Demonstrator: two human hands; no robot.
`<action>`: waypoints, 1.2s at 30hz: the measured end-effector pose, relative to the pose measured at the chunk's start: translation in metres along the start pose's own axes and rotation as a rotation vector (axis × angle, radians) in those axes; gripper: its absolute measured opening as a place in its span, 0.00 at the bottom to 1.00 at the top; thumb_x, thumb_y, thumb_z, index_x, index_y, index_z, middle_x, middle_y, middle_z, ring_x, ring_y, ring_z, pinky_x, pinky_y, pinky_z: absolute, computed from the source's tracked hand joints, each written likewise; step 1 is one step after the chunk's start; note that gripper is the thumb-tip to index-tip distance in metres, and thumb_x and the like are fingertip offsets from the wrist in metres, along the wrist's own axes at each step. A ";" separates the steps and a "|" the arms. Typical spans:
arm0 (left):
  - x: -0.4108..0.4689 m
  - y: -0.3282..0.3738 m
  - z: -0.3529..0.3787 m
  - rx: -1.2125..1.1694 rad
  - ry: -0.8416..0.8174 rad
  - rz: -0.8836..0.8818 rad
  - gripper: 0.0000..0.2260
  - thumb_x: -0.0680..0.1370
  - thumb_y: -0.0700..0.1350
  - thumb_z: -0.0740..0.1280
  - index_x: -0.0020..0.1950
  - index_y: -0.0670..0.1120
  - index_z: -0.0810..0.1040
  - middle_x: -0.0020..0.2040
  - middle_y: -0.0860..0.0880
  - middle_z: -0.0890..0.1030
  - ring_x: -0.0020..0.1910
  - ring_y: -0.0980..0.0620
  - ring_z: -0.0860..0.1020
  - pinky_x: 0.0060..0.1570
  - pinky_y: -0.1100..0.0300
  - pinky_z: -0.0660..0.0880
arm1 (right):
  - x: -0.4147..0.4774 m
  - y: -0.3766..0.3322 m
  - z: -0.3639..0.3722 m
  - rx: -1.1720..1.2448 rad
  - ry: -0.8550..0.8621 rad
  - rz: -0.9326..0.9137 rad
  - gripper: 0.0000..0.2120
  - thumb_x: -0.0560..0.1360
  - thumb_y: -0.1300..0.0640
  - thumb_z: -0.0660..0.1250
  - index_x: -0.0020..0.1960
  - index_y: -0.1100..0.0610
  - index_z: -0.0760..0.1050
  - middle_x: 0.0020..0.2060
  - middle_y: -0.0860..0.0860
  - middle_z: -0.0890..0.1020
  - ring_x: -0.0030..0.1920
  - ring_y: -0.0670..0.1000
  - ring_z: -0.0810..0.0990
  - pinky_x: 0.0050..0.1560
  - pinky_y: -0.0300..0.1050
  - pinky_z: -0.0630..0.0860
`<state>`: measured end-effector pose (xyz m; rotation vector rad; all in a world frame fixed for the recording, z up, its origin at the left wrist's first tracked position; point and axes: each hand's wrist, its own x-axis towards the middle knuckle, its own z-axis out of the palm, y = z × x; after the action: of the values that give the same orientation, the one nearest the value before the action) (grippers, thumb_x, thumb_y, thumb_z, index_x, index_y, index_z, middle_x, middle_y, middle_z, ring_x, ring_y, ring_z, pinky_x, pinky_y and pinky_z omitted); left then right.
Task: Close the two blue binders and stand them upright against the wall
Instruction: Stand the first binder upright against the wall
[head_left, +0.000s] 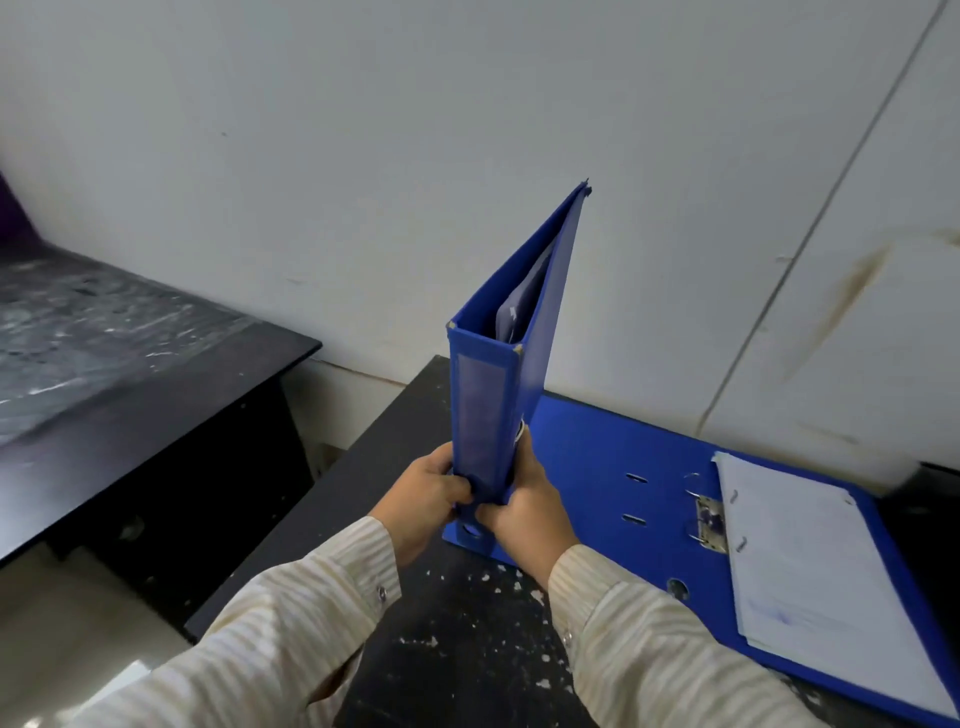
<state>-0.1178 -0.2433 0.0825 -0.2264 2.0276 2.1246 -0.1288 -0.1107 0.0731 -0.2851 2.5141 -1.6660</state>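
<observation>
A closed blue binder (498, 358) stands on end in the middle, spine toward me, its top leaning to the right, papers showing inside. My left hand (426, 499) grips the lower left of its spine and my right hand (530, 504) grips the lower right. Its bottom end rests on the left cover of a second blue binder (613, 467), which lies open flat on the black table (447, 644). That one shows its metal rings (704, 512) and a stack of white sheets (810, 566) on its right half. The white wall (467, 156) lies just behind both.
A second dark table (145, 374) with a glossy, marbled top stands to the left, separated by a gap down to the floor. The black table has white paint specks near me. A vertical seam and brown stains mark the wall at the right.
</observation>
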 end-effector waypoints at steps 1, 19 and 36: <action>0.004 -0.001 -0.007 -0.001 0.019 -0.003 0.27 0.70 0.25 0.57 0.60 0.48 0.78 0.48 0.48 0.85 0.45 0.48 0.82 0.41 0.54 0.79 | 0.007 -0.002 0.006 -0.003 -0.018 -0.002 0.43 0.66 0.64 0.71 0.72 0.41 0.55 0.58 0.46 0.78 0.55 0.47 0.79 0.55 0.47 0.79; 0.106 -0.018 -0.138 -0.039 -0.148 -0.049 0.34 0.70 0.28 0.61 0.68 0.58 0.73 0.59 0.49 0.82 0.59 0.47 0.80 0.59 0.48 0.77 | 0.114 -0.008 0.105 0.000 -0.042 0.197 0.41 0.69 0.66 0.68 0.73 0.39 0.56 0.53 0.46 0.80 0.52 0.46 0.80 0.54 0.43 0.78; 0.151 -0.033 -0.170 0.039 -0.324 0.002 0.35 0.74 0.32 0.68 0.70 0.64 0.64 0.58 0.65 0.80 0.57 0.65 0.78 0.45 0.71 0.77 | 0.147 -0.011 0.129 -0.024 0.129 0.312 0.37 0.69 0.62 0.69 0.70 0.36 0.60 0.44 0.37 0.80 0.46 0.42 0.80 0.46 0.38 0.78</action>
<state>-0.2602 -0.4064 0.0048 0.1196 1.8769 1.9695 -0.2457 -0.2626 0.0339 0.2107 2.5073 -1.5751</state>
